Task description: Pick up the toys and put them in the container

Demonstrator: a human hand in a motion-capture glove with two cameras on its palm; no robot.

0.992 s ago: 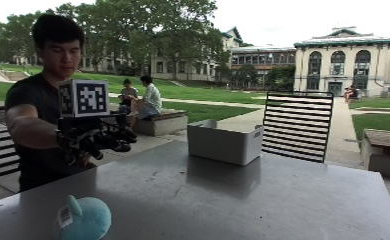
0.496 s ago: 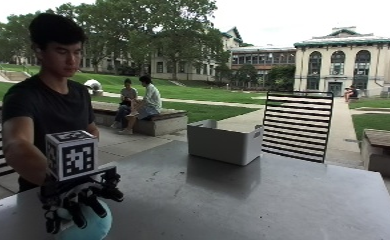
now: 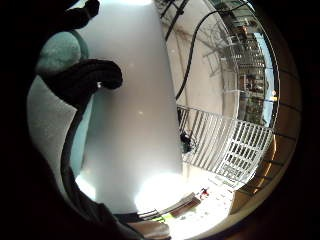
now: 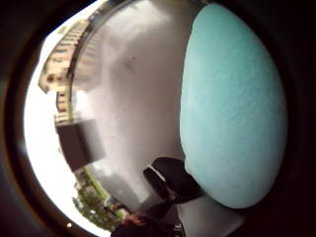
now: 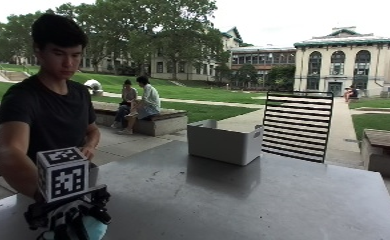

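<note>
Outside view shows a person seated at a grey table [image 5: 261, 200] with the gloved right hand [image 5: 72, 220] down at the table's near corner, on top of a light blue toy [image 5: 94, 227]. Only a small curve of the toy shows beneath the hand there, so its long axis and the way it points cannot be told from this side. The toy sits on the table surface, well apart from the white container [image 5: 223, 142], which stands open-topped at the far edge in front of a slatted chair [image 5: 298, 125].

From the thumb side palm view, the toy [image 4: 232, 103] fills much of the picture as a rounded, egg-like blue shape with a fine-grained surface, its longer side running alongside the bare table [image 4: 143, 98]. A black-gloved fingertip [image 4: 170, 180] curls in against its narrower end. The container [image 4: 79, 140] appears far off across the table.

From the little finger side palm view, the toy [image 3: 57, 52] lies close against the palm, and a gloved finger [image 3: 92, 77] bends across it, touching its surface. The fingers are curled round the toy, wrapping it from above, while the toy rests on the table [image 3: 135, 115].
</note>
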